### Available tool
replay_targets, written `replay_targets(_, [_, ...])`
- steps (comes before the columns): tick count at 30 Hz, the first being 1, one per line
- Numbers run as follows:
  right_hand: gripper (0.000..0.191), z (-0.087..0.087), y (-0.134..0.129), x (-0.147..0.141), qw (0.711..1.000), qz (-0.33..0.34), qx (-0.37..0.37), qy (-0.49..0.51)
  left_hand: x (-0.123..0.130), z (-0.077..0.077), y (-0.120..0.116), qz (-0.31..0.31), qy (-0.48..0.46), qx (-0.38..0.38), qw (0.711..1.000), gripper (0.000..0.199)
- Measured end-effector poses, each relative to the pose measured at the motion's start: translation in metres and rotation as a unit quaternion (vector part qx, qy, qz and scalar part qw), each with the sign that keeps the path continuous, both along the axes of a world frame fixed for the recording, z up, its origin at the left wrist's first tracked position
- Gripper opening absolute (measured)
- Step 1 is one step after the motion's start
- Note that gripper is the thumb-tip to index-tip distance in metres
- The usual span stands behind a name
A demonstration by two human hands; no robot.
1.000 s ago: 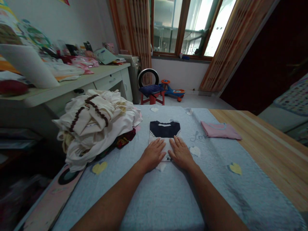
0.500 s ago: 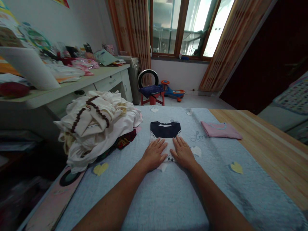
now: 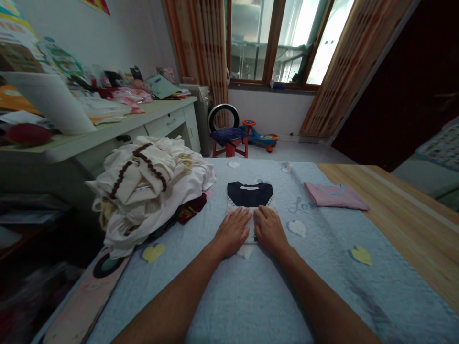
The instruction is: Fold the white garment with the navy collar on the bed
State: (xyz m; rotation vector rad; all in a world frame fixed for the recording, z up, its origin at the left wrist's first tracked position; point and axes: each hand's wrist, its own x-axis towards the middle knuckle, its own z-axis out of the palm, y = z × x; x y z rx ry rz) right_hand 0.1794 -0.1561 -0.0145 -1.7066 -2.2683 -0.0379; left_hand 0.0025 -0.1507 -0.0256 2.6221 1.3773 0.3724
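A folded shirt (image 3: pixel 250 195) with a dark navy yoke and a white lower part lies flat on the blue cloth (image 3: pixel 229 296) in front of me. My left hand (image 3: pixel 233 230) rests palm down on its lower left, fingers stretched out. On the lower right, my right hand (image 3: pixel 270 228) lies on the white part, its fingers slightly bent and close together. Both hands cover much of the white fabric and most of a small print near the hem. Neither hand grips the cloth visibly.
To the left is a heap of white and cream clothes (image 3: pixel 154 186) with dark garments beneath. A folded pink garment (image 3: pixel 337 196) lies at the right, by the bare wooden tabletop (image 3: pixel 405 210). Beyond stand a red stool (image 3: pixel 231 149) and a cluttered desk (image 3: pixel 168 119).
My right hand has shifted inward, closer to my left hand, and its fingers have drawn together. The shirt stays put; the whole view has moved slightly.
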Motion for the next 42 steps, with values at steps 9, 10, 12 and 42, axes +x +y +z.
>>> replay_targets(9, [0.041,-0.002,-0.002,0.004,1.0,0.023,0.015,0.009,0.002,0.0,0.0,0.014,0.006,-0.012,1.0,0.058])
replay_targets(10, [0.043,-0.001,-0.003,0.003,1.0,0.025,0.013,0.007,0.002,0.0,0.0,0.014,0.006,-0.013,1.0,0.058])
replay_targets(12, [0.046,0.0,-0.004,0.002,1.0,0.026,0.009,-0.001,0.002,0.001,0.0,0.013,0.006,-0.016,1.0,0.059])
replay_targets(42, [0.081,-0.008,0.003,0.017,0.997,-0.018,-0.063,-0.051,-0.001,0.011,-0.003,0.01,-0.017,-0.063,0.998,0.073])
